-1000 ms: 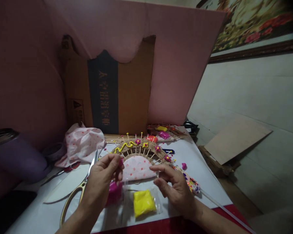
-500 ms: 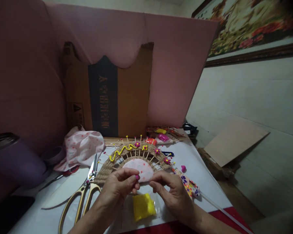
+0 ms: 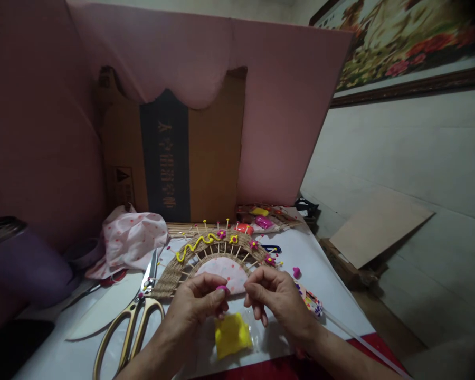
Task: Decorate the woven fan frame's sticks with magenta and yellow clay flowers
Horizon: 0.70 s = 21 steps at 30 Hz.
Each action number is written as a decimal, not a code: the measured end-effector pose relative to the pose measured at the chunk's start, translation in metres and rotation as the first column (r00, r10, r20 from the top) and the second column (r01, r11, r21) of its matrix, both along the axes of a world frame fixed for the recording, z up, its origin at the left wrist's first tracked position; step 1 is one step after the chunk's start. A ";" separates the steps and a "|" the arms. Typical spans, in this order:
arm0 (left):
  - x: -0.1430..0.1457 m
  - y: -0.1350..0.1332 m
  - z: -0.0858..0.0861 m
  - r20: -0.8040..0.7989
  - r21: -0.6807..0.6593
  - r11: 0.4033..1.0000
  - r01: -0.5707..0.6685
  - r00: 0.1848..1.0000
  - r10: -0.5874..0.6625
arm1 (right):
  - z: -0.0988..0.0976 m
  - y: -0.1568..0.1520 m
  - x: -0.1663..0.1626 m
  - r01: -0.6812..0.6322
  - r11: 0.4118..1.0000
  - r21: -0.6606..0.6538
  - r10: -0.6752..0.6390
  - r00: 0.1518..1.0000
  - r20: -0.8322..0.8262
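My left hand pinches a small lump of magenta clay between thumb and fingers. A short gap away, my right hand has its thumb and forefinger pressed together; whatever may be between them is too small to make out. Behind both hands stands a half-round piece wound with brown twine, with a spotted pale cloth centre and short sticks radiating from it. Along its arch run a wavy yellow clay strip and several clay flowers. Below the hands lies a clear packet of yellow clay.
Gold-handled scissors lie left of my left arm, beside a white curved sheet. Spotted cloth is bunched behind them. To the right are a magenta lump and a patterned item on a white stick. A cardboard piece stands at the back.
My right fingertips have drawn slightly away from the left hand, and the lower fingers have uncurled a little. The magenta clay in my left hand shows more. The view has shifted slightly.
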<state>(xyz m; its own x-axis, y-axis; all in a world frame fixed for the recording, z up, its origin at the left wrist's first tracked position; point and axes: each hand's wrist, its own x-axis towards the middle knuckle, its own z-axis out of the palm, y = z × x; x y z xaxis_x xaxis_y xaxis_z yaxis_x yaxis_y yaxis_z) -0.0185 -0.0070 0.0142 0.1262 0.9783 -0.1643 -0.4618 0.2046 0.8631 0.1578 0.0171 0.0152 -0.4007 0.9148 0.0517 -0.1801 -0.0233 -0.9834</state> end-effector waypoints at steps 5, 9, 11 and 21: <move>0.002 -0.003 0.002 -0.082 0.023 1.000 -0.005 0.997 0.007 | 0.004 -0.004 -0.004 -0.084 0.992 0.089 0.088 0.995 -0.041; 0.003 -0.007 0.004 -0.250 0.178 0.982 -0.054 0.963 0.099 | 0.002 -0.012 -0.006 -0.122 0.978 0.170 0.123 0.992 0.005; 0.004 -0.011 0.005 -0.407 0.331 0.944 -0.001 0.902 0.144 | -0.001 -0.015 -0.007 -0.158 0.969 0.190 0.150 0.987 0.053; -0.002 -0.024 0.022 -0.508 0.716 0.696 -0.047 0.648 0.567 | -0.004 -0.006 -0.006 -0.124 0.986 0.110 0.138 0.982 -0.127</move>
